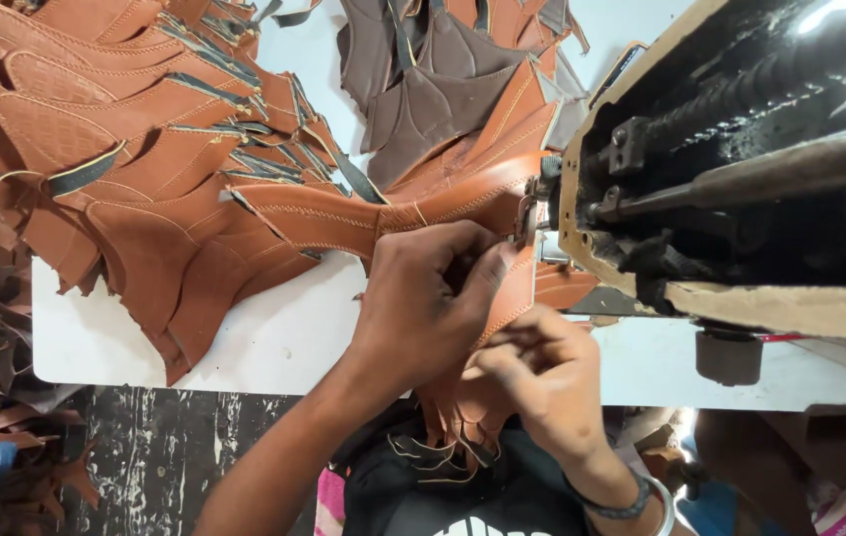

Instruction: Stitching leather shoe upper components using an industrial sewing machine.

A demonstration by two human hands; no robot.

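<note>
The person is working a tan leather shoe-upper piece (398, 213) at the sewing machine (740, 189), and the piece is lying across the white counter (274, 342) with its near end running under the machine's presser foot (532, 213). It looks light and limp enough to fold, yet with some body to it: where it is bending over the hands it is curving rather than creasing. The stitched edges look like the firmer places to pinch, and the smooth face is probably a little slippery, so a grip close to the needle seems the safest way of steering it.

The left hand (423, 308) is lying on top of the piece, its fingers curled down and nearly closed, with the thumb and forefinger pinching the leather's edge just beside the presser foot. The right hand (542, 377) is sitting lower and nearer the body, fingers bent in a loose pinch, touching the lower edge of the same strip where it is hanging off the counter towards the lap. More joined pieces are dangling there between the wrists.

A big heap of tan uppers (125, 149) is spreading over the counter's left side, and darker brown ones (433, 89) are lying at the far edge.
</note>
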